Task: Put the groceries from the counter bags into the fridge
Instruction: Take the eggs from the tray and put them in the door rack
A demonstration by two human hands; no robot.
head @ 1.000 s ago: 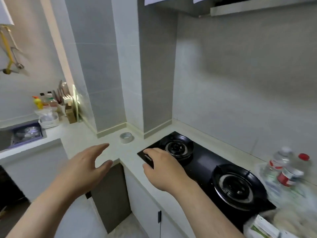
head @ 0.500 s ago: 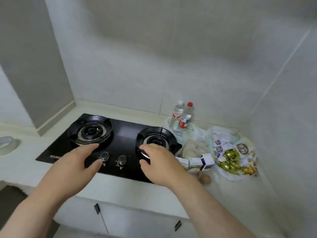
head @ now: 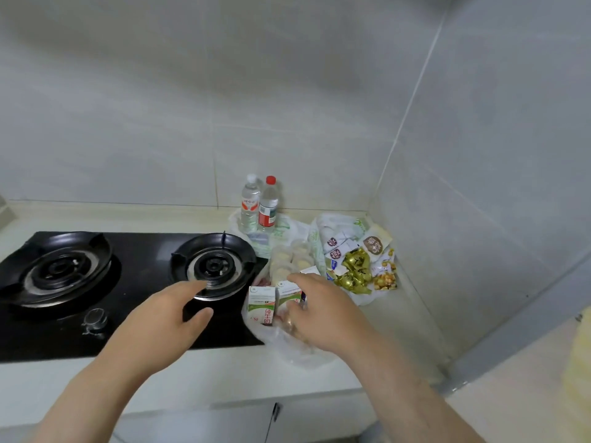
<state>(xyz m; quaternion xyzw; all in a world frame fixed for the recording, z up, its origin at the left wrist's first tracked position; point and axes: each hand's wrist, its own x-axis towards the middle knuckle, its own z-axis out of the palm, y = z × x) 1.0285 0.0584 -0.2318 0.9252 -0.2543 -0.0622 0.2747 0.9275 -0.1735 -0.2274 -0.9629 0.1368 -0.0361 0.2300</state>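
**Groceries (head: 294, 257) bagged in the corner of the surface**

They lie on the pale surface (head: 224, 369) between the black stove (head: 137, 251) and the side wall, in thin plastic bags (head: 287, 230). One bag holds two upright water bottles (head: 259, 206), one white-capped and one red-capped. Another holds gold-wrapped packets (head: 355, 270) and snack sachets. In front stand two green-and-white cartons (head: 262, 302). The left hand (head: 166, 318) hovers over the stove, fingers released. The right hand (head: 323, 314) bends over the cartons; whether it grasps them cannot be told.

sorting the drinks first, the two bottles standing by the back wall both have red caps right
Not both. The head view shows one red-capped bottle. Beside it, on the stove side, stands a white-capped bottle. The rest holds: two bottles, upright by the back wall.
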